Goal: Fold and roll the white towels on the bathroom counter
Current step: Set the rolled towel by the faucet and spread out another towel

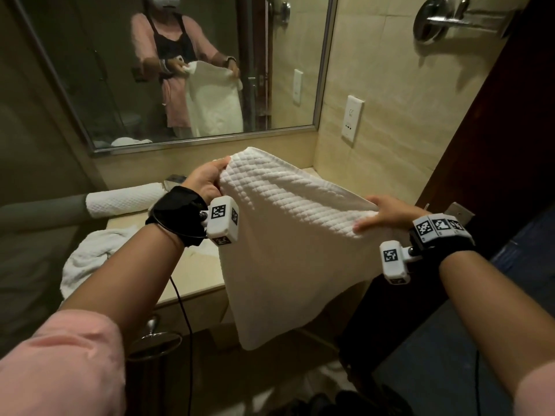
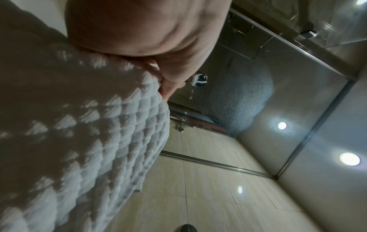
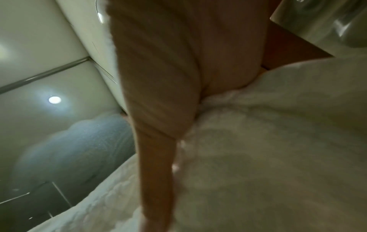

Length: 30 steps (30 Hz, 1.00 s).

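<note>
Fold step in hand, I judge. My left hand (image 1: pixel 207 180) and right hand (image 1: pixel 386 213) pinch top corners of white towel (image 1: pixel 288 232), hanging above counter (image 1: pixel 195 274). Next: lower flat beside rolled towel (image 1: pixel 123 199), fold.

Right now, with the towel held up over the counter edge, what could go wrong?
1. The held towel hangs well below the counter edge toward the floor; its lower end may drag or miss the surface when laid down.
2. The right hand grips only its edge, so it may slip.
3. The crumpled towel takes up counter space and the rolled towel lies close by, so either could get snagged.
</note>
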Motion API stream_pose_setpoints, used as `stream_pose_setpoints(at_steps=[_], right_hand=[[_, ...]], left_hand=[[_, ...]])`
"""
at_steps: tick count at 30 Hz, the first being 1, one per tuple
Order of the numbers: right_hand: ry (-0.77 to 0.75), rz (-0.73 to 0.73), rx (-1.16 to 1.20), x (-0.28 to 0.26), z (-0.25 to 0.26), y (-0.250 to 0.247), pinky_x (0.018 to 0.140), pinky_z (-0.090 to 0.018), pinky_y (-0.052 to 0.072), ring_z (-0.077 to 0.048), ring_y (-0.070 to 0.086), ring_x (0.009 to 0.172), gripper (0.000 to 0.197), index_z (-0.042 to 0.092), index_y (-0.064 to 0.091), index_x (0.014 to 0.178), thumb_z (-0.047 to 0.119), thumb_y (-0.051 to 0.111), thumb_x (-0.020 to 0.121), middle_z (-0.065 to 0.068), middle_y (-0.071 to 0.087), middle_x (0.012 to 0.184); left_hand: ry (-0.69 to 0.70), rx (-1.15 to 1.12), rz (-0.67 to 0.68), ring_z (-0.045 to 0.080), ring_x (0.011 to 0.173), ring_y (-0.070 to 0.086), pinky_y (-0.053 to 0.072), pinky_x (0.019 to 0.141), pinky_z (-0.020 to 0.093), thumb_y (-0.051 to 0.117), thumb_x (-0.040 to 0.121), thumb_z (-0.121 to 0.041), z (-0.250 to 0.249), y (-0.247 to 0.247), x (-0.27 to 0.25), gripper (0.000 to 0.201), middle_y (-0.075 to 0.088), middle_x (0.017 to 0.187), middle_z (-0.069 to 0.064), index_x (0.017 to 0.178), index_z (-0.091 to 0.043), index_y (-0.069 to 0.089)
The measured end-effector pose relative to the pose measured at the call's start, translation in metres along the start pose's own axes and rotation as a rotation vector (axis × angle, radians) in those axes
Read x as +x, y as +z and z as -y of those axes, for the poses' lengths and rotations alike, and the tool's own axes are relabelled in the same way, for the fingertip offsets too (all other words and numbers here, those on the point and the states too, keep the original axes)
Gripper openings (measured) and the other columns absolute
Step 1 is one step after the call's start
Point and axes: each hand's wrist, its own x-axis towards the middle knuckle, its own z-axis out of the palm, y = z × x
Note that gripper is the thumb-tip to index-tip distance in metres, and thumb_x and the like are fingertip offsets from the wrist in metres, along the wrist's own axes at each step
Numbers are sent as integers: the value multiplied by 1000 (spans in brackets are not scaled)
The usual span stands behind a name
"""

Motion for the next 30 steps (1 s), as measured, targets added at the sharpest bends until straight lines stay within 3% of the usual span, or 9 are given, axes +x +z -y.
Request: stream_pose_setpoints(at_steps=[3, 5, 10, 16, 18, 20, 23, 27, 30], right_hand=[[66, -4, -198, 7, 1, 6, 61, -18, 48, -11, 63, 71, 26, 16, 66, 95, 18, 81, 74, -4, 70, 92], [115, -83, -242, 13, -2, 12, 64, -22, 46, -18, 63, 73, 19, 8, 70, 94, 14, 76, 77, -11, 70, 93], [282, -169, -334, 15, -9, 15, 62, -29, 46, -29, 64, 88, 14, 4, 67, 96, 14, 64, 86, -14, 64, 89], [344, -204, -283, 18, -13, 36, 53, -27, 42, -27, 61, 66, 22, 3, 63, 86, 13, 45, 94, -10, 62, 70], [403, -211, -170, 18, -13, 45, 44, -25, 40, -15, 57, 39, 33, 3, 61, 74, 13, 38, 96, -1, 59, 44], [463, -226, 43, 22, -16, 53, 40, -21, 39, -12, 49, 29, 37, 1, 62, 76, 12, 34, 97, 0, 56, 36], [503, -355, 442, 26, -16, 63, 40, -17, 34, -16, 42, 32, 25, 2, 56, 88, 6, 32, 93, -4, 57, 37], [418, -590, 774, 27, 0, 68, 34, -15, 29, -12, 40, 24, 28, -1, 52, 87, -3, 24, 88, -6, 55, 36], [316, -827, 837, 28, 16, 66, 29, -16, 30, -12, 47, 25, 35, -1, 53, 104, -2, 22, 89, -16, 60, 57]], left_hand=[[-3, 0, -17, 33, 70, 71, 56, 57, 54, 49, 98, -31, 5, -1, -3, 32, 71, 88, 21, 103, -3, 63], [-6, -21, -30, 33, 71, 71, 57, 61, 53, 48, 98, -29, 9, -2, -4, 31, 71, 90, 22, 103, -1, 63], [-20, -44, -65, 32, 80, 64, 46, 94, 50, 43, 101, -26, 19, -11, -6, 35, 70, 72, 23, 90, 0, 63], [-39, -13, -33, 32, 79, 65, 48, 65, 49, 46, 99, -25, 22, -12, -16, 32, 71, 72, 22, 89, 0, 64], [-43, 4, -28, 32, 73, 69, 50, 63, 47, 47, 99, -25, 22, -14, -16, 31, 71, 76, 22, 91, -1, 65], [-59, 7, -37, 33, 74, 70, 52, 62, 47, 49, 98, -25, 23, -16, -18, 29, 72, 82, 22, 97, -1, 65], [-72, -17, -61, 35, 83, 65, 49, 67, 51, 47, 99, -27, 25, -19, -21, 32, 71, 80, 25, 99, 0, 64], [-51, -76, -87, 37, 84, 62, 45, 89, 53, 44, 100, -27, 31, -22, -22, 35, 69, 75, 26, 94, 2, 63], [-19, -141, -73, 37, 81, 62, 44, 91, 53, 43, 101, -28, 34, -27, -21, 37, 69, 71, 27, 93, 2, 62]])
